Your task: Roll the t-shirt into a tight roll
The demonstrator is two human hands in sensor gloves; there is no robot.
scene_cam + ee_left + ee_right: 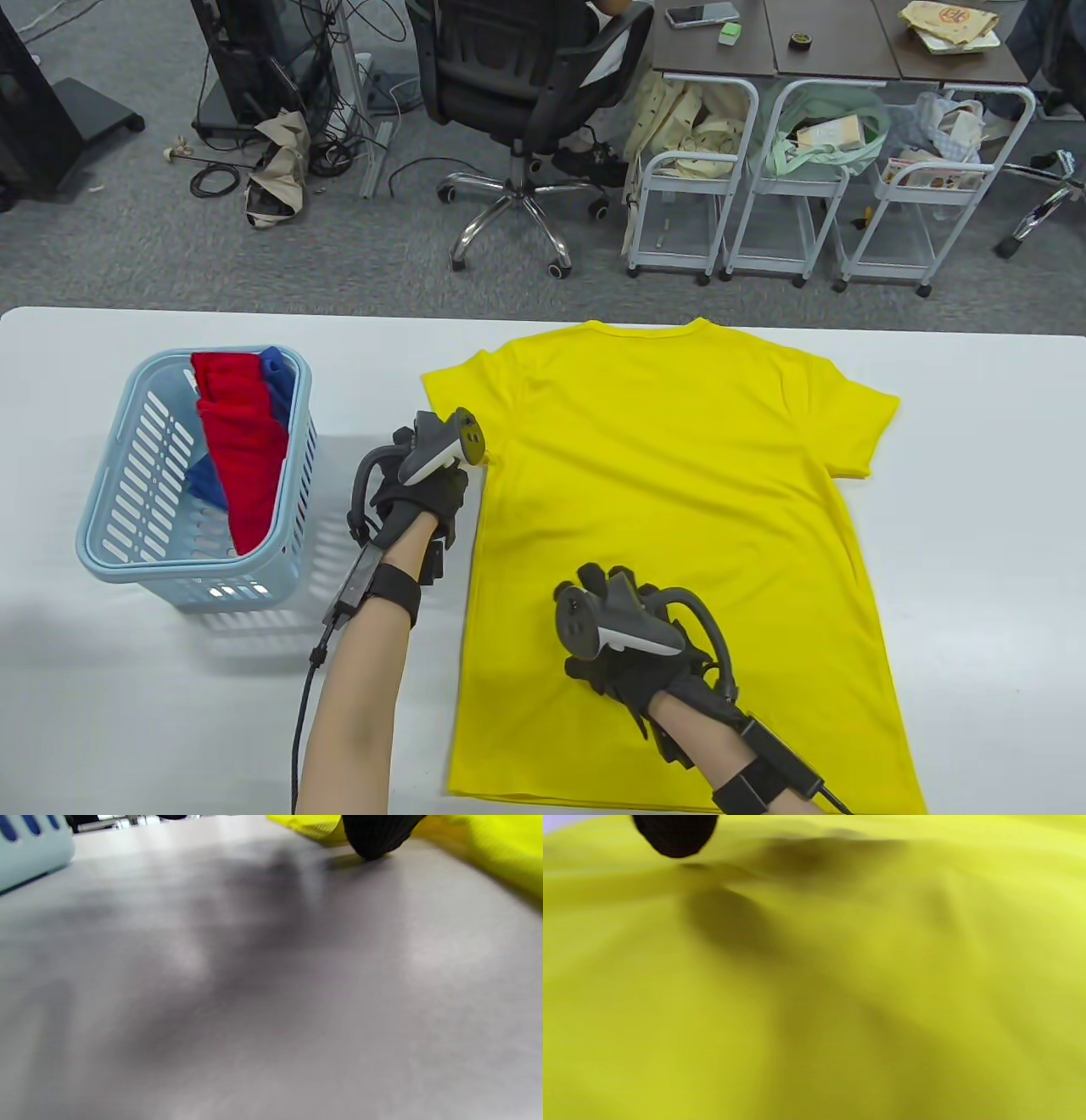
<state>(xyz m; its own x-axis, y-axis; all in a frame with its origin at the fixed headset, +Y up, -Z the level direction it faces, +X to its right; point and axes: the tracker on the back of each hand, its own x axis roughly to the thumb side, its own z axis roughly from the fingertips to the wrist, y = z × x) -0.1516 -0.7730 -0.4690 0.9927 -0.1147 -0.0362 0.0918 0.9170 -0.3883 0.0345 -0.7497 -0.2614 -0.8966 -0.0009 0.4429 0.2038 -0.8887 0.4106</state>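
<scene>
Table view: a yellow t-shirt (670, 543) is spread flat on the white worktop (127, 679), not yet rolled. Its side edge is touched by the left hand (422, 486); the right hand (632, 649) rests on the cloth; neither hand's grip can be told. Smoothing is judged underway; a sleeve fold is called for next.

No text, label, brand, number or sign can be read in any of the three views. The paper bag (948, 24) on the far desk (840, 53) bears a reddish round mark, but it is too small to make out. Both wrist views are blurred and show no lettering on the shirt (670, 526) or the bench (102, 679).
</scene>
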